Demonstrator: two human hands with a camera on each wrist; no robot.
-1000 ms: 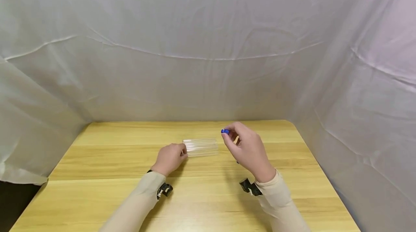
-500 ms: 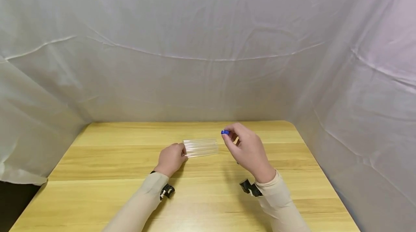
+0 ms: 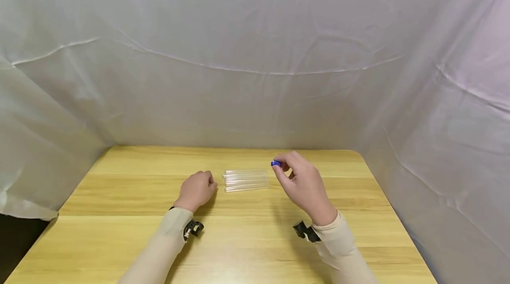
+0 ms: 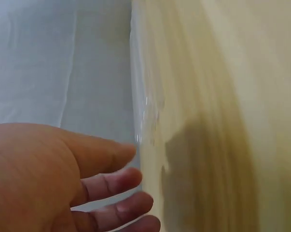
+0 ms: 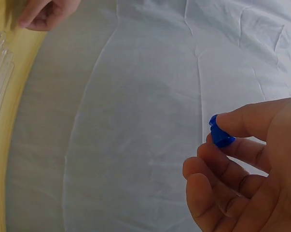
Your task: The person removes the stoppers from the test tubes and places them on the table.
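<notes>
Right hand (image 3: 304, 186) pinches small blue cap (image 3: 275, 163) above table (image 3: 119, 231); left hand (image 3: 196, 190) rests loosely curled, holding nothing, beside clear tubes (image 3: 245, 179). Tubes probably light, slippery, fragile; grip mid-length.

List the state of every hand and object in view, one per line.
Left hand: resting on the table, holding nothing, apart from the tubes.
Right hand: raised, pinching the blue cap.
Blue cap: held off the table between thumb and fingertip.
Clear tubes: lying flat side by side, untouched.
Table: bearing the tubes.
</notes>
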